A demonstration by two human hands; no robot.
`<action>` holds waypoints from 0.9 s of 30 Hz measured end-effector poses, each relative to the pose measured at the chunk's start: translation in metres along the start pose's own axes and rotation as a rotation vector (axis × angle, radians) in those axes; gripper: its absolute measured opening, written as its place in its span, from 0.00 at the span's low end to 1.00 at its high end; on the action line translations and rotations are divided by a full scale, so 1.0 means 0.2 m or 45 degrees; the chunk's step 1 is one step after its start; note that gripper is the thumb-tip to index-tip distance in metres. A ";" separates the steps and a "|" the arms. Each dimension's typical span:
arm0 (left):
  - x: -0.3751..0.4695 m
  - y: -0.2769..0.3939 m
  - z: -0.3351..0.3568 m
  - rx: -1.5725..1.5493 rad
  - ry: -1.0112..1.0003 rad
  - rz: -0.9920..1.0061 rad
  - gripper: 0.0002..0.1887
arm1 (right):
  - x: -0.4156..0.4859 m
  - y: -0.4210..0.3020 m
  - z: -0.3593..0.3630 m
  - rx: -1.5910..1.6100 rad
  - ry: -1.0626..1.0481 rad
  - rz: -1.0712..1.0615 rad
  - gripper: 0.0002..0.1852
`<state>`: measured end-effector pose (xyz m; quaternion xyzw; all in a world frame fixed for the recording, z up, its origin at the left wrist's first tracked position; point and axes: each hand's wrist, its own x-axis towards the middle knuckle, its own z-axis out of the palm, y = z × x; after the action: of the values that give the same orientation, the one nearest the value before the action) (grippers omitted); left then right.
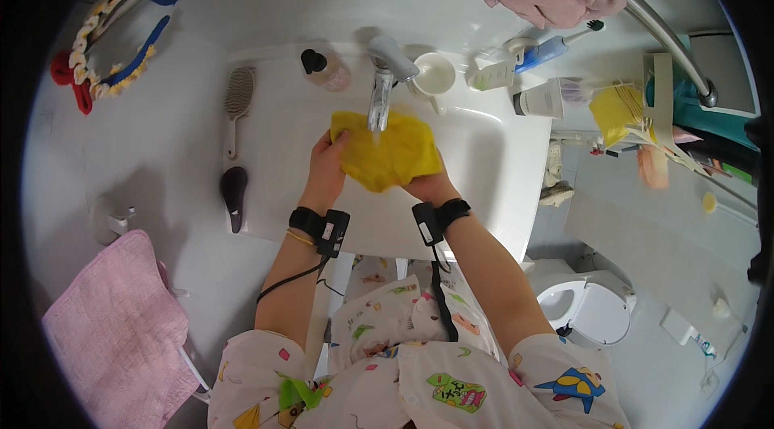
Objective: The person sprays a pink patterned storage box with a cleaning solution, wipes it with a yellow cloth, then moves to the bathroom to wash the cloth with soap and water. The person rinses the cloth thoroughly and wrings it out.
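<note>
A yellow cloth (393, 154) is spread between my two hands, over the white washbasin (357, 229). My left hand (327, 166) grips its left edge, thumb on top. At the lower right edge, my right hand (430, 182) holds the cloth, which hides most of the fingers. The chrome faucet (380, 90) stands above the cloth, and a little water seems to run from its spout onto it. Both wrists carry black straps with small boxes and cables.
A hairbrush (240, 96), a dark brush (234, 196), a pump bottle (326, 71), a white mug (434, 75) and a tube (541, 100) line the basin's rim. Pink towels (124, 326) hang at the left. A toilet (586, 305) is at the lower right.
</note>
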<state>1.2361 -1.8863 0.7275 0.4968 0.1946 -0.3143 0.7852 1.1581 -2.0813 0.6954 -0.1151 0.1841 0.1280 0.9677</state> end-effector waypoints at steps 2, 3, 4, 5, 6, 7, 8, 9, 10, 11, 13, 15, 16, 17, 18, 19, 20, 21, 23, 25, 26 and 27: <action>0.00 0.04 0.02 0.029 -0.049 0.088 0.20 | -0.05 -0.02 0.02 0.141 0.181 0.068 0.37; -0.01 0.05 0.04 0.062 -0.084 0.120 0.20 | -0.07 0.00 0.03 -0.010 0.318 0.093 0.39; -0.01 0.05 0.06 0.087 -0.160 0.146 0.20 | -0.08 0.00 0.05 -0.202 0.483 0.067 0.41; -0.02 0.04 0.08 0.299 -0.133 0.205 0.21 | -0.08 0.02 0.07 -0.388 0.687 0.043 0.43; -0.04 0.02 0.11 0.501 -0.144 0.255 0.21 | -0.07 0.04 0.09 -0.434 0.612 0.067 0.45; -0.06 0.00 0.13 0.698 -0.103 0.315 0.22 | -0.06 0.06 0.10 -0.321 0.482 0.051 0.44; -0.09 -0.04 0.16 0.881 -0.177 0.239 0.23 | -0.04 0.08 0.12 -0.183 0.403 0.065 0.43; -0.13 -0.08 0.20 1.061 -0.199 0.172 0.24 | -0.03 0.10 0.13 -0.043 0.254 0.123 0.43; -0.17 -0.12 0.21 1.239 -0.218 0.105 0.25 | 0.00 0.11 0.14 0.127 0.024 0.074 0.37; -0.20 -0.16 0.22 1.303 -0.275 0.278 0.25 | 0.01 0.12 0.14 0.078 0.210 0.133 0.34; -0.26 -0.20 0.19 1.514 -0.460 0.531 0.26 | 0.03 0.13 0.13 -0.037 0.441 0.195 0.30; -0.28 -0.20 0.11 1.066 -0.359 0.272 0.23 | 0.04 0.14 0.11 0.113 0.348 0.138 0.26; -0.29 -0.18 0.07 0.892 -0.299 0.148 0.22 | 0.04 0.14 0.10 0.198 0.364 0.104 0.25; -0.28 -0.17 0.02 0.711 -0.135 0.037 0.21 | 0.04 0.14 0.09 0.293 0.405 0.077 0.25; -0.28 -0.16 -0.01 0.643 0.114 0.070 0.20 | 0.03 0.14 0.08 0.362 0.408 0.081 0.25; -0.27 -0.16 -0.03 0.468 0.131 -0.054 0.21 | 0.02 0.15 0.08 0.390 0.350 0.048 0.26; -0.25 -0.15 -0.05 0.307 0.241 -0.225 0.21 | 0.00 0.16 0.09 0.432 0.313 0.030 0.26; -0.22 -0.16 -0.05 0.146 0.305 -0.360 0.21 | -0.02 0.17 0.10 0.488 0.188 0.008 0.26; -0.16 -0.17 -0.05 -0.212 0.021 -0.422 0.20 | -0.06 0.20 0.12 0.506 0.272 -0.017 0.26; -0.08 -0.19 -0.02 -0.251 0.029 -0.247 0.19 | -0.10 0.25 0.14 0.423 0.307 -0.078 0.26; -0.05 -0.20 -0.01 -0.191 0.078 -0.102 0.19 | -0.11 0.29 0.14 0.323 0.341 -0.122 0.27; -0.03 -0.23 0.01 -0.151 0.119 -0.041 0.18 | -0.12 0.31 0.13 0.172 0.367 -0.263 0.27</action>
<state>1.2003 -1.8998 0.7028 0.4602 0.2572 -0.2914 0.7982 1.1267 -2.0209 0.7169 -0.0853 0.3160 -0.0026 0.9449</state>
